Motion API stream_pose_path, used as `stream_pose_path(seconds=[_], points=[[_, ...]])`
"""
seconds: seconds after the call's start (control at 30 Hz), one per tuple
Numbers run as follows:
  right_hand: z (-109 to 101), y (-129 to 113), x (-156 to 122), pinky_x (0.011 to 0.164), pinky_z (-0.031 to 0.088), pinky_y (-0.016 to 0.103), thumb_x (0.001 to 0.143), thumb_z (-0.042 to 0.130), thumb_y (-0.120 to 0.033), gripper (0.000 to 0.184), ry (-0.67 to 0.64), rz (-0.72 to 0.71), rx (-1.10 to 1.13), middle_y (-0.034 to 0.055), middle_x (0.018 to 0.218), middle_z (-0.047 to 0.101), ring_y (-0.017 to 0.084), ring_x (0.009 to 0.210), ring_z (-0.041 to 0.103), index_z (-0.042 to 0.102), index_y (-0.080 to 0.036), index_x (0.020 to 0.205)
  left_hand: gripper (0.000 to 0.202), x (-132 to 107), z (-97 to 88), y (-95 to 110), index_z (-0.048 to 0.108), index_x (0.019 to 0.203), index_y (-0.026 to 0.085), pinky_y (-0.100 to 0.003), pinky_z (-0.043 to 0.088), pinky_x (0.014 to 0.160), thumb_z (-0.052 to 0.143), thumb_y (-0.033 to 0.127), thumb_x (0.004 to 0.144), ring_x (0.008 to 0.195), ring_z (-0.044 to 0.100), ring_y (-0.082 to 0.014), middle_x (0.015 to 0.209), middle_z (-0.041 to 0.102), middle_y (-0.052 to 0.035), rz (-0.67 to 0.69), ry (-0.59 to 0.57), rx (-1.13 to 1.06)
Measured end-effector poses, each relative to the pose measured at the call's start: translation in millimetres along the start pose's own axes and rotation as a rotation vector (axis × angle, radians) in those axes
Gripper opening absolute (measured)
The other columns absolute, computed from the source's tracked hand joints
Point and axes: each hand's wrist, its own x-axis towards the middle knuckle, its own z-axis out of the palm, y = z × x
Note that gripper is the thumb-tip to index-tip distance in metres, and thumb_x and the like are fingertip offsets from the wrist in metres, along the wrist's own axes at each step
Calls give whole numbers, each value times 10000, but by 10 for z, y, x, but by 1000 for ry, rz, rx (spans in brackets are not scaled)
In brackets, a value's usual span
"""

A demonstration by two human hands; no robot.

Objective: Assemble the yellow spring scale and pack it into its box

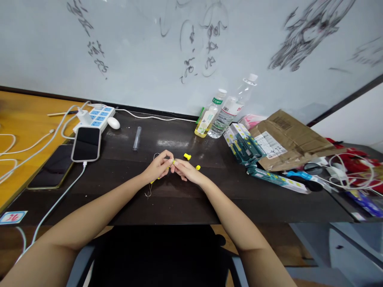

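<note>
Pinches a tiny yellow piece [174, 162] over the desk [185, 205] with meeting fingertips of left hand [160, 164] and right hand [187, 169]; lies directly between, about equally near each, with long axis too hidden to tell.

Behind the dark desk [269, 205] stands a whiteboard [137, 52] with black handwriting [212, 45] and a sketched figure [289, 52]. At the left, a light-rimmed smartphone [86, 144] lies by a power strip [101, 117], next to a second smartphone [50, 167]. Farther right, a tea bottle [208, 118] and a water bottle [226, 113] stand near green cartons [243, 145] and a labelled cardboard parcel [285, 135].
</note>
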Motion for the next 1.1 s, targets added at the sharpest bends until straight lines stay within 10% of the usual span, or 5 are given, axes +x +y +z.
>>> stream_pose_path(seconds=[0.27, 0.53, 0.8, 1.1], points=[[-20, 40, 26, 344, 287, 161, 890, 489, -530, 332, 125, -69, -62, -104, 546, 329, 54, 393, 268, 407, -218, 811, 308, 2, 72, 46, 397, 906, 227, -79, 179, 278, 619, 429, 838, 291, 276, 1, 620, 563, 73, -234, 36, -439], [-93, 48, -2, 601, 373, 237, 937, 482, -376, 247, 329, -379, -735, -3, 706, 533, 114, 613, 461, 551, -178, 806, 176, 0, 111, 139, 421, 767, 179, -79, 158, 279, 544, 241, 877, 288, 268, 13, 591, 517, 60, -465, 147, -551], [-182, -79, -85, 693, 419, 273, 980, 414, -272, 248, 391, -579, -1300, 64, 802, 620, 170, 765, 542, 634, -179, 915, 183, 8, 146, 167, 406, 731, 181, -91, 127, 280, 462, 188, 905, 274, 249, 7, 562, 561, 30, -500, 177, -465], [-224, -66, -88, 747, 475, 279, 948, 473, -220, 178, 468, -589, -1179, 66, 887, 652, 174, 842, 597, 646, -191, 976, 225, -5, 109, 98, 536, 933, 169, -111, 151, 280, 518, 392, 906, 295, 244, 0, 579, 544, 39, -390, 38, -370]])
